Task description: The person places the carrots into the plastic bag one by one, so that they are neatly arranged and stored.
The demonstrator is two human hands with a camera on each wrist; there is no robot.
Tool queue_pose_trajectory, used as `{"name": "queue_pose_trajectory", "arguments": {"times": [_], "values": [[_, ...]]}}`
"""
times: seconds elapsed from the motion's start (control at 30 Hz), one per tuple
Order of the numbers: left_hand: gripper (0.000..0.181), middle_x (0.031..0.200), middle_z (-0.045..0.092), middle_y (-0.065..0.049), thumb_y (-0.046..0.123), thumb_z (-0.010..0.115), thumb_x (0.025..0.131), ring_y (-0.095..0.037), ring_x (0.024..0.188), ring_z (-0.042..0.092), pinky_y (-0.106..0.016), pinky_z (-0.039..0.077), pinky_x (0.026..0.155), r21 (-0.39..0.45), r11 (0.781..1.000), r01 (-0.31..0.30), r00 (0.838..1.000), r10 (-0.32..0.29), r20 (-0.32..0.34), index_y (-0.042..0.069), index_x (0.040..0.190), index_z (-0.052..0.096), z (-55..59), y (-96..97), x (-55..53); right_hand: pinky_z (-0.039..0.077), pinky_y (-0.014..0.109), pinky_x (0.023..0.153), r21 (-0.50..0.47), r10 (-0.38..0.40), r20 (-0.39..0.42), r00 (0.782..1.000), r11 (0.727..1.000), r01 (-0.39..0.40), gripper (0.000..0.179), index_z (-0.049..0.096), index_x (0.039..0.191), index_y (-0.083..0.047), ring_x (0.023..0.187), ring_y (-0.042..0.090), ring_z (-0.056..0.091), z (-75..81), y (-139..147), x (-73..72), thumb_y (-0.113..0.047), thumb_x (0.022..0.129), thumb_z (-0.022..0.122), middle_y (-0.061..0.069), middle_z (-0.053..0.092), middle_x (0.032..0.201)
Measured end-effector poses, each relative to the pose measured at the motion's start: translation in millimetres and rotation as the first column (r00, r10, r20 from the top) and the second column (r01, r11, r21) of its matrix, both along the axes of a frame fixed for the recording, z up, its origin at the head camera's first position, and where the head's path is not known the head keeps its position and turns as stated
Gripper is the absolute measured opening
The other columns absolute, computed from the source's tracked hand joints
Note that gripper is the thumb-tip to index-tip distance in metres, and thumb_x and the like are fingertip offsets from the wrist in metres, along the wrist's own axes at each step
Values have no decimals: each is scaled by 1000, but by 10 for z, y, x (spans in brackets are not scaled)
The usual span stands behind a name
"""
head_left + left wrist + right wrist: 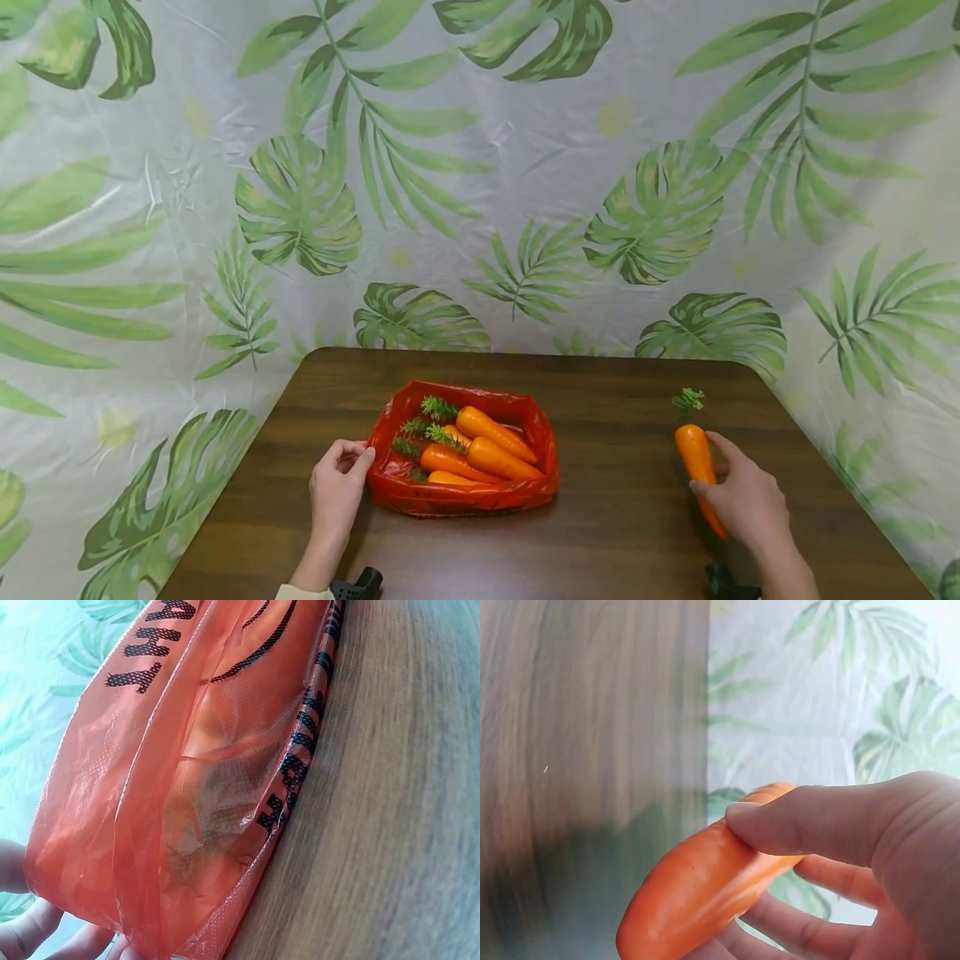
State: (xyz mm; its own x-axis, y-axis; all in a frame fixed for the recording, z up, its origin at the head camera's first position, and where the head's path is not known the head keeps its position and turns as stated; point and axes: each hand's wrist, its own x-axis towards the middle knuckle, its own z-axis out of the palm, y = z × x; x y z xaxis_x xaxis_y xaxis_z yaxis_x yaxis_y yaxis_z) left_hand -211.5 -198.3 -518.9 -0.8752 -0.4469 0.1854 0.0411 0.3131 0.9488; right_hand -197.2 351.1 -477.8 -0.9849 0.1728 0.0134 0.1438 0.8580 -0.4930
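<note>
A red plastic bag with a wide-open mouth lies on the table, and several orange carrots with green tops sit inside it. My left hand pinches the bag's left edge between thumb and fingers. Up close in the left wrist view, the thin bag wall carries black lettering, with fingertips at its lower corner. At the right side of the table, my right hand grips a single carrot, its leafy top pointing away. In the right wrist view the thumb presses on that carrot.
The dark wooden table has rounded far corners. Right behind it hangs a pale sheet printed with green leaves, which also runs along both sides. Bare tabletop lies between the bag and the right hand.
</note>
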Motion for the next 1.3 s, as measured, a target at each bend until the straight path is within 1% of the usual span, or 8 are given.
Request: {"name": "queue_pose_trajectory", "arguments": {"times": [0.23,0.4,0.63,0.9,1.1,1.3], "values": [[13,107,73,-10,17,74,92,-20,93,65,-15,46,74,2,1000,0,1000,0,-6,6,91,68,12,-2,-3,46,41,55,-20,28,-24,999,999,-28,89,30,156,-7,77,31,65,70,-165,-37,-29,85,79,26,67,116],[13,107,73,-10,17,74,93,-22,94,66,-15,46,74,0,1000,4,1000,-4,-3,6,91,68,9,-1,1,47,41,55,-24,40,-42,998,999,-41,88,31,155,-7,77,31,65,69,-261,-47,-26,84,80,27,67,116],[14,108,73,-10,19,73,94,-20,92,65,-16,47,73,-4,1000,-1,1000,1,-2,6,91,68,16,-4,-2,46,40,55,-12,60,-93,994,998,-61,87,34,155,-9,77,32,66,93,-401,-100,-25,83,80,25,68,114],[15,109,73,-10,20,73,94,-21,96,65,-14,46,75,8,1000,4,1000,-4,2,6,91,68,17,-5,-6,48,44,58,-13,84,-120,989,996,-86,88,33,155,-9,80,34,66,194,-557,-162,-26,83,81,25,68,115],[16,110,73,-11,21,73,94,-23,98,66,-12,46,75,12,1000,6,1000,-6,5,5,92,68,21,-12,-2,48,45,61,-12,94,-143,985,995,-97,84,36,154,-10,82,34,65,226,-669,-195,-24,83,80,22,69,114],[16,109,73,-10,20,73,94,-18,93,65,-14,47,74,7,1000,4,1000,-4,-3,6,91,68,20,-11,1,47,48,65,-4,106,-176,979,994,-108,83,39,153,-11,84,35,65,294,-798,-235,-22,82,81,20,70,112]]}}
